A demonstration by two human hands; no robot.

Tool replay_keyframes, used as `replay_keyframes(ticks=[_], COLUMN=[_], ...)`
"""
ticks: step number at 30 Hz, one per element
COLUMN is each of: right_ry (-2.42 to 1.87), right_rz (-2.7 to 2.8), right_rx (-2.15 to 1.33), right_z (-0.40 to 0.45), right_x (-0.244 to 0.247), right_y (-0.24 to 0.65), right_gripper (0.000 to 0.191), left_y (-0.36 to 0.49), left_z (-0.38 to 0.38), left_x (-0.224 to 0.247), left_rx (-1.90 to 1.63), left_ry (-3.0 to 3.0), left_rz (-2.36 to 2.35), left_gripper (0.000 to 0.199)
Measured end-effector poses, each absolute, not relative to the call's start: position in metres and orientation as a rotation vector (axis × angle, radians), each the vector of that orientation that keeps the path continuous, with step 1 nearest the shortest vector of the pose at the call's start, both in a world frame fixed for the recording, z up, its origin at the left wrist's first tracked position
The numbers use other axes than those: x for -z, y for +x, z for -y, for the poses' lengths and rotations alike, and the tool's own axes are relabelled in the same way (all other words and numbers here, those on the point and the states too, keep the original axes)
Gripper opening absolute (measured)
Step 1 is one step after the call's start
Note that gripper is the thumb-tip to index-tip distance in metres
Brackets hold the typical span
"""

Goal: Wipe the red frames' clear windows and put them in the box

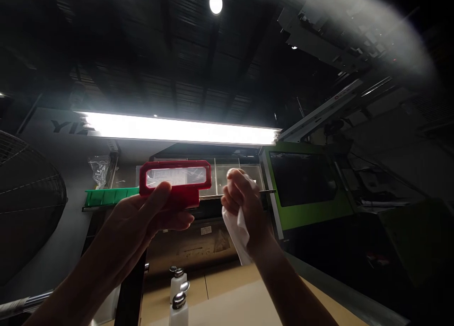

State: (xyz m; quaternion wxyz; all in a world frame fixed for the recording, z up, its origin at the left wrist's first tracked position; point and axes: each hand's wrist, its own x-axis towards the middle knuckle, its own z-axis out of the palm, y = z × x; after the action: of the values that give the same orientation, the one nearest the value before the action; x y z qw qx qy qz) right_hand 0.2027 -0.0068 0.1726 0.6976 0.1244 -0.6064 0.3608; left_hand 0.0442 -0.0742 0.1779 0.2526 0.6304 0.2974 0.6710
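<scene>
A red plastic frame with a clear window (pixel 176 199) is held up in front of the bright tube lamp, the window facing me. My left hand (pixel 142 215) grips it from the lower left, thumb on the near face and fingers beneath. To its right, apart from the frame, my right hand (pixel 244 198) is closed round a white cloth (pixel 234 229) that hangs down below the fingers. Whether the cloth is fabric or paper I cannot tell.
A long tube lamp (pixel 184 128) spans the middle. Two white pump bottles (pixel 179 312) stand on the tan bench top (pixel 227 300). A green bin (pixel 111 197) sits left, beside a large fan (pixel 30 203). A green machine (pixel 312 212) stands right.
</scene>
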Motion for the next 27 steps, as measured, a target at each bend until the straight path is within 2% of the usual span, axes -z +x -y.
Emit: replay_keyframes(ticks=[3,6,8,11,15,18,22,25,27], right_ry=[0.117,-0.004,-0.085,-0.26,-0.348,-0.253,-0.082,0.139,0.268], right_rz=[1.483,1.637,1.691,1.677,1.613,1.591,1.568,1.543,1.501], right_rx=[-0.24,0.411,0.692,0.894,0.967,0.733,-0.267,-0.947,-1.195], right_z=[0.022,0.028,0.022,0.007,-0.003,0.001,0.009,0.007,0.004], right_x=[-0.157,-0.151,-0.151,-0.155,-0.156,-0.152,-0.147,-0.146,-0.145], right_y=[0.212,0.213,0.21,0.206,0.202,0.198,0.192,0.186,0.182], right_gripper=[0.011,0.036,0.049,0.056,0.057,0.058,0.057,0.041,0.024], left_y=[0.044,0.044,0.043,0.042,0.041,0.038,0.031,0.028,0.028], left_z=[0.073,0.07,0.07,0.072,0.074,0.069,0.059,0.052,0.049], left_x=[-0.176,-0.174,-0.173,-0.171,-0.168,-0.166,-0.159,-0.153,-0.149], left_rx=[-1.833,-1.836,-1.828,-1.804,-1.813,-1.87,-1.88,-1.856,-1.837], left_ry=[1.689,1.694,1.697,1.705,1.714,1.616,1.584,1.599,1.614], left_rz=[-0.803,-0.792,-0.789,-0.785,-0.776,-0.81,-0.784,-0.747,-0.735], left_gripper=[0.032,0.029,0.029,0.03,0.037,0.051,0.053,0.047,0.045])
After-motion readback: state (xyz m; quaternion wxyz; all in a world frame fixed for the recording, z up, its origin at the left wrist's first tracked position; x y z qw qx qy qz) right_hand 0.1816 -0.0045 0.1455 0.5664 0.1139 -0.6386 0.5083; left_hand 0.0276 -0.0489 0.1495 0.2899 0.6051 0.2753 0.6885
